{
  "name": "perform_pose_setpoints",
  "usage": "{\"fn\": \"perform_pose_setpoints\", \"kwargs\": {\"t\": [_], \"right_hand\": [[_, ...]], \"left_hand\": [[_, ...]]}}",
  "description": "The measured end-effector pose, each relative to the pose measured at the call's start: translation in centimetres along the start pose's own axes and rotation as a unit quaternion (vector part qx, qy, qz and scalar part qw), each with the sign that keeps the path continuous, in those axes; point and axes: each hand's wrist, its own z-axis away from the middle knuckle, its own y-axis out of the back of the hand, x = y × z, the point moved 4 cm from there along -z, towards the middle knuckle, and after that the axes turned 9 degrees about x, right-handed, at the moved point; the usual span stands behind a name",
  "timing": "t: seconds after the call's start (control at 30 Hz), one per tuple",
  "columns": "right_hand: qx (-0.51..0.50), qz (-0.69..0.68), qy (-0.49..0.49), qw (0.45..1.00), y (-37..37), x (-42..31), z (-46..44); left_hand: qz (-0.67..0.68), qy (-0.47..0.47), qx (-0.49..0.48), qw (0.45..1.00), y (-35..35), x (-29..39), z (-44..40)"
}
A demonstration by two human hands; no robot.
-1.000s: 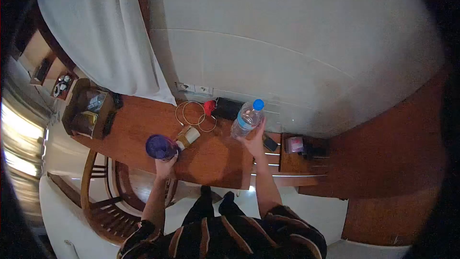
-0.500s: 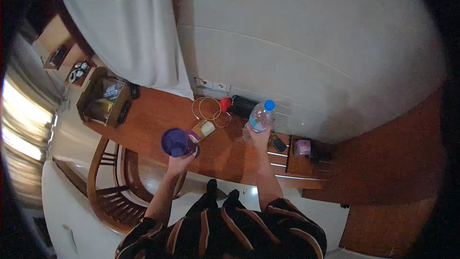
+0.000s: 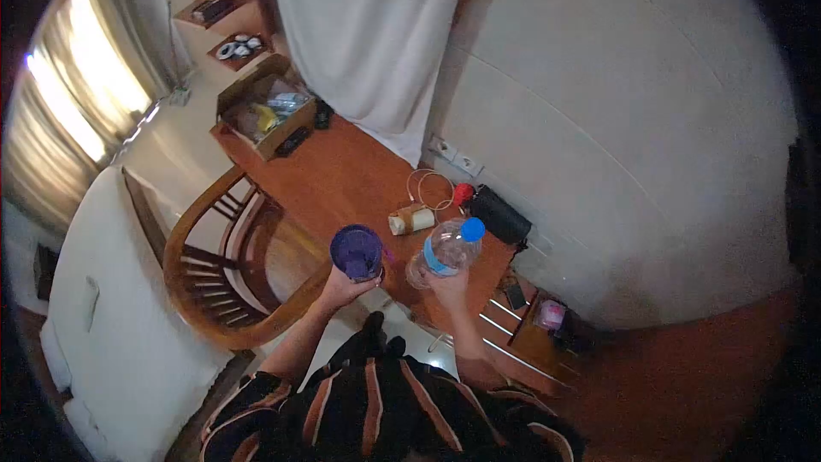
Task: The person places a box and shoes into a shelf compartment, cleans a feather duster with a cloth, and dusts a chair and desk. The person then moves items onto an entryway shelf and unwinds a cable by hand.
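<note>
My left hand [image 3: 345, 286] is wrapped round a purple cup [image 3: 357, 251], held over the front edge of the wooden desk [image 3: 321, 175]. To its right, my right hand [image 3: 448, 284] grips a clear plastic bottle [image 3: 448, 248] with a blue cap and light blue label, tilted with its cap away from me. The cup and the bottle are apart. Just beyond them on the desk lies a cream cylinder with a brown band [image 3: 412, 222], and behind that a coiled pale cable [image 3: 432, 190].
A black cylindrical object [image 3: 499, 216] with a red end lies by the wall. A cardboard box [image 3: 267, 107] of items stands at the desk's far left end. A wooden chair [image 3: 192, 291] is at the left, near a white bed [image 3: 128, 316]. White curtain hangs behind the desk.
The view has turned left, so the desk and chair appear rotated. My hands have come closer together, the bottle nearer the cup, both still held.
</note>
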Motion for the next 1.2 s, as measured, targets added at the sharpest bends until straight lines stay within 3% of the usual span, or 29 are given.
{"fn": "perform_pose_setpoints", "kwargs": {"t": [0.1, 0.2, 0.27, 0.4, 0.53, 0.63, 0.7, 0.8, 0.87, 1.0, 1.03, 1.1, 1.2], "right_hand": [[-0.111, -0.125, -0.072, 0.983, -2.8, 2.1, 0.4], [-0.105, -0.061, 0.010, 0.993, -5.6, 2.2, 0.0], [-0.129, -0.115, -0.023, 0.985, -7.7, -1.2, -0.9], [-0.063, -0.094, 0.071, 0.991, -11.0, -1.7, -4.4], [-0.067, -0.112, 0.003, 0.991, -14.8, -0.3, -9.7], [-0.230, -0.191, 0.064, 0.952, -17.2, -0.3, -13.5], [-0.016, -0.074, 0.081, 0.994, -19.2, 3.4, -15.8], [0.018, 0.011, 0.073, 0.997, -20.3, 5.6, -18.5], [0.035, 0.015, 0.066, 0.997, -21.1, 6.6, -20.1], [0.036, 0.012, 0.008, 0.999, -21.9, 8.1, -22.2], [0.031, 0.008, -0.008, 0.999, -22.1, 9.1, -22.9], [0.068, 0.062, 0.129, 0.987, -22.3, 9.5, -24.0], [0.074, 0.104, 0.096, 0.987, -22.0, 9.9, -24.1]], "left_hand": [[-0.119, -0.042, 0.022, 0.992, 1.3, 1.2, 1.3], [-0.077, -0.035, 0.065, 0.994, 3.0, 0.8, 1.9], [0.081, 0.011, 0.087, 0.993, 3.7, 1.7, 2.1], [0.012, 0.011, 0.087, 0.996, 5.7, 2.9, 0.6], [-0.046, -0.040, 0.079, 0.995, 7.5, 4.7, -2.1], [-0.051, -0.040, 0.088, 0.994, 8.5, 4.2, -4.9], [-0.063, -0.021, 0.088, 0.994, 9.3, 3.8, -6.3], [-0.127, -0.046, 0.062, 0.989, 10.3, 4.0, -8.0], [-0.064, 0.038, 0.050, 0.996, 10.8, 1.2, -8.9], [-0.083, 0.082, 0.027, 0.993, 12.2, -3.6, -9.8], [-0.153, 0.057, 0.010, 0.987, 12.3, -3.7, -10.2], [-0.222, 0.034, -0.011, 0.974, 12.4, -4.4, -10.3], [-0.223, 0.067, -0.022, 0.972, 12.4, -6.3, -9.9]]}}
